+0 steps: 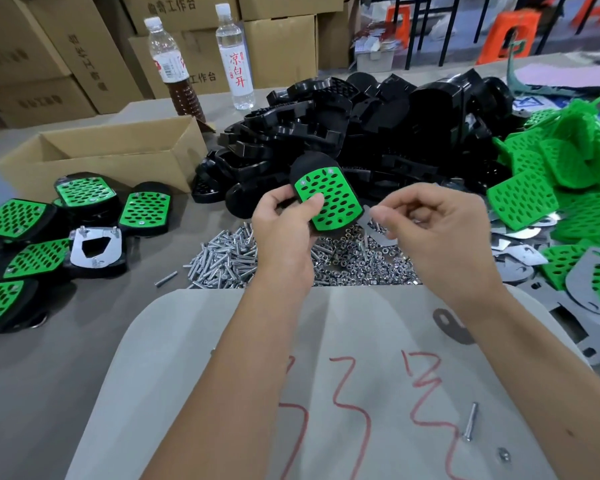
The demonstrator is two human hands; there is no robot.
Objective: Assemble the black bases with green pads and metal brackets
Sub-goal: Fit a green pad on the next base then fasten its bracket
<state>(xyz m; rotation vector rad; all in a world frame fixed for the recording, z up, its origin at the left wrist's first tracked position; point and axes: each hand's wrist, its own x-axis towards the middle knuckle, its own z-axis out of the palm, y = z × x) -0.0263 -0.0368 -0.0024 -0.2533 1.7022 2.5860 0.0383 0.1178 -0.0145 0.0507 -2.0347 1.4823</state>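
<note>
My left hand [284,230] grips a black base with a green perforated pad [329,199] on top, thumb pressed on the pad, held up above the table. My right hand [437,223] is just right of it, fingers curled, pinching the edge of a metal bracket [378,230] that sticks out beside the pad. Below the hands lie a pile of bolts [222,258] and a pile of nuts [357,265]. A heap of loose black bases [343,133] fills the middle back. Loose green pads [534,188] and metal brackets [520,261] lie at the right.
Several finished assemblies [84,195] lie at the left, one turned bracket-up [96,247]. An open cardboard box [111,150] stands behind them, with two bottles [234,53] further back. A grey sheet with red marks [326,375] lies in front, carrying a bolt [470,422] and a nut [503,455].
</note>
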